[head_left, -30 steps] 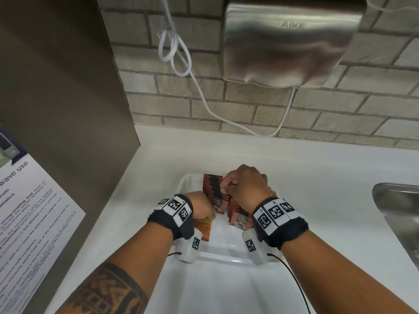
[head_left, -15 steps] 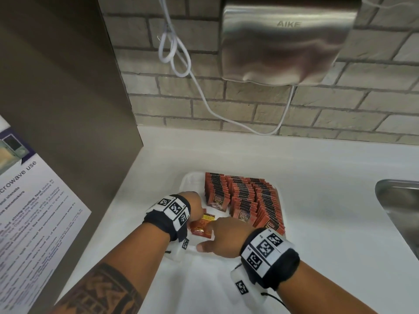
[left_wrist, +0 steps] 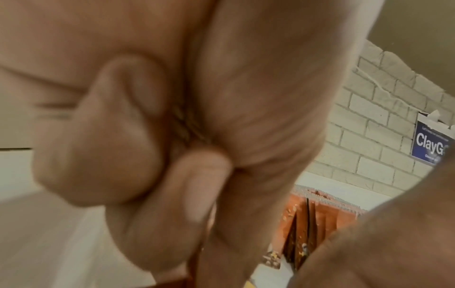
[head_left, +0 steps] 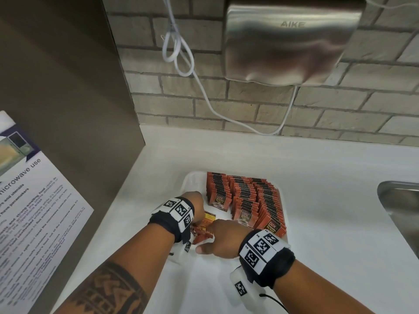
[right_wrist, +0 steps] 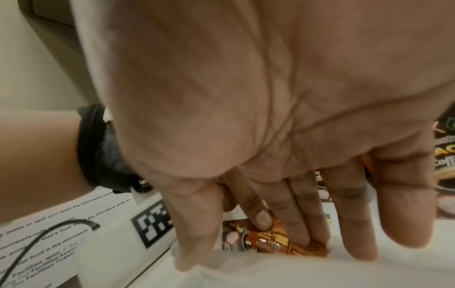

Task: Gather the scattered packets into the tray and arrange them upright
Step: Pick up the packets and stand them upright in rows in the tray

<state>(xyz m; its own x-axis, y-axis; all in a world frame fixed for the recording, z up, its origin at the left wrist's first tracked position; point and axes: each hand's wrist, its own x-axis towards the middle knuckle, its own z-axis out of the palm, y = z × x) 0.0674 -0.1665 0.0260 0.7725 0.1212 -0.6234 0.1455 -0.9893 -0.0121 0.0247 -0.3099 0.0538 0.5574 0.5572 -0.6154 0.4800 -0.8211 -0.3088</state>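
A white tray [head_left: 192,177] on the white counter holds three rows of upright red-brown packets [head_left: 249,200], which also show in the left wrist view as upright packets [left_wrist: 320,220]. A few loose packets [head_left: 204,233] lie flat at the tray's near left corner. My left hand [head_left: 196,203] sits over them with its fingers curled [left_wrist: 187,194] and seems to pinch one packet edge-on. My right hand [head_left: 217,236] reaches in from the right. Its straight fingers [right_wrist: 298,220] press down on a flat packet [right_wrist: 270,239]. Most of the loose pile is hidden under both hands.
A steel sink [head_left: 399,211] is set into the counter at the right. A steel hand dryer [head_left: 290,41] and its white cable [head_left: 204,91] hang on the brick wall behind. A brown side panel with a microwave notice [head_left: 34,211] closes off the left.
My right hand left the tops of the upright rows and came down to the loose packets at the tray's near left. My left hand stayed there.
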